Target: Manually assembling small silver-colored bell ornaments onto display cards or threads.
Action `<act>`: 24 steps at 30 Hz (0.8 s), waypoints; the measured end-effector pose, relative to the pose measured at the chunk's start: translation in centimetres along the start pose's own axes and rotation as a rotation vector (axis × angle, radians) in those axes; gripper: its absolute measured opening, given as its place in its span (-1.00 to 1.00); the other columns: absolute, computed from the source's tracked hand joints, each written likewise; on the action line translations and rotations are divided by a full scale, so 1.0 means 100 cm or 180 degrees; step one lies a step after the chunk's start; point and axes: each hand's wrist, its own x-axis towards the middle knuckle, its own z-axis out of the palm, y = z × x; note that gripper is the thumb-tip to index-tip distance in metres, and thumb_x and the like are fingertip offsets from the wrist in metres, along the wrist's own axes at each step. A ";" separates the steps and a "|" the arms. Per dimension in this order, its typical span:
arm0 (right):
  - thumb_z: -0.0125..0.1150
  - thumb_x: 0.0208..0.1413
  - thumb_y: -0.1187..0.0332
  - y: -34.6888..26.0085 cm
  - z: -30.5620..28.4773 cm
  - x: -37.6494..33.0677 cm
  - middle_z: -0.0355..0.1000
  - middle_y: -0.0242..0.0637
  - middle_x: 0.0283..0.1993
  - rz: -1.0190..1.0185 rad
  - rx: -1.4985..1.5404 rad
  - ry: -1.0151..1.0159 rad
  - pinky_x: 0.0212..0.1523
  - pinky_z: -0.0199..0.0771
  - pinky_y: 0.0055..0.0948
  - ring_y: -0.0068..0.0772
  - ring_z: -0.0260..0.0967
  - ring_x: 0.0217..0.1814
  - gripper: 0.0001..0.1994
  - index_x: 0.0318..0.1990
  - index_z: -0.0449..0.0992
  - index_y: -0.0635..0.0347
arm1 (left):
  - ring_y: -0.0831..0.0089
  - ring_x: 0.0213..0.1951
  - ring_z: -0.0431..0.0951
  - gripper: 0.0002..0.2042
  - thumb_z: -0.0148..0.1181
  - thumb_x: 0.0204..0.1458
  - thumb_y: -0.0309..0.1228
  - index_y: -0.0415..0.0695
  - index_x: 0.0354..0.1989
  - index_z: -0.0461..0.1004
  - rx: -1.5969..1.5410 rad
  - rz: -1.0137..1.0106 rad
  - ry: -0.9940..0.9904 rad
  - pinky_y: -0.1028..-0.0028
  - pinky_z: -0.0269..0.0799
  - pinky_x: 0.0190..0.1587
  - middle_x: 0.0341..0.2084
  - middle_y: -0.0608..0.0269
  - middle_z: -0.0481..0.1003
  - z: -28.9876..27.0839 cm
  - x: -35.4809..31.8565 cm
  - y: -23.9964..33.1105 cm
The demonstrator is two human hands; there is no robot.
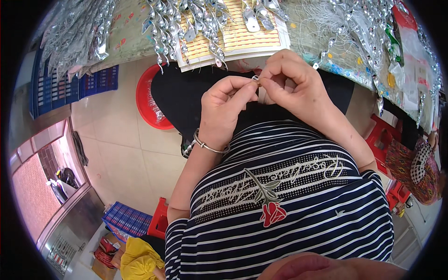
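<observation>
Both hands meet over my dark-clothed lap, just off the near edge of the table. My left hand, with a metal bangle on its wrist, pinches a small silvery piece between thumb and forefinger. Against it, my right hand closes thumb and fingertips on the same spot; the piece is too small and covered to name its kind. Beyond the hands, twisted silver foil strands lie across a yellow-striped paper sheet on the table.
More silver strands and pale threads cover the worn table. A red basin with clear pieces stands left of my lap. Blue crates are at far left, red stools at right. A person in yellow is at lower left.
</observation>
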 end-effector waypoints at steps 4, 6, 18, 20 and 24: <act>0.25 -0.02 0.48 0.015 0.006 -0.002 0.30 -0.49 -0.39 0.0434 0.1050 0.0014 -0.43 0.23 -0.70 -0.73 0.22 -0.44 -0.94 -0.38 0.49 0.17 | 0.74 -0.56 0.26 -0.88 0.15 0.05 -0.50 -0.25 -0.27 0.52 -0.0045 0.0025 -0.0051 0.71 0.13 -0.47 -0.54 0.35 0.48 -0.001 0.001 -0.001; 0.25 -0.03 0.48 0.011 0.003 -0.002 0.30 -0.49 -0.39 0.0430 0.0910 -0.0025 -0.43 0.23 -0.69 -0.73 0.21 -0.44 -0.94 -0.37 0.50 0.17 | 0.74 -0.54 0.30 -0.88 0.15 0.05 -0.51 -0.25 -0.27 0.52 0.0024 0.0005 -0.0050 0.71 0.14 -0.46 -0.53 0.35 0.49 -0.001 0.000 0.000; 0.26 0.03 0.40 0.017 0.007 -0.002 0.34 -0.50 -0.39 0.0388 0.0862 -0.0085 -0.43 0.25 -0.71 -0.75 0.21 -0.44 -0.90 -0.34 0.48 0.19 | 0.68 -0.40 0.47 -0.92 0.15 0.04 -0.58 -0.27 -0.29 0.51 0.0153 0.0299 -0.0164 0.69 0.39 -0.31 -0.41 0.32 0.52 -0.005 -0.001 -0.008; 0.24 0.05 0.38 0.018 0.006 -0.003 0.36 -0.52 -0.40 0.0535 0.1340 -0.0068 -0.43 0.26 -0.71 -0.77 0.22 -0.44 -0.89 -0.32 0.48 0.18 | 0.68 -0.40 0.47 -0.92 0.15 0.04 -0.58 -0.28 -0.29 0.51 0.0138 0.0325 -0.0180 0.69 0.39 -0.30 -0.41 0.32 0.52 -0.005 0.000 -0.008; 0.14 0.13 0.46 0.010 0.001 -0.002 0.35 -0.53 -0.28 0.1197 0.1580 -0.0343 -0.28 0.32 -0.73 -0.76 0.29 -0.29 -0.93 -0.26 0.44 0.22 | 0.68 -0.39 0.48 -0.91 0.15 0.04 -0.58 -0.28 -0.28 0.52 0.0171 0.0279 -0.0118 0.68 0.39 -0.30 -0.41 0.31 0.52 -0.004 -0.001 -0.007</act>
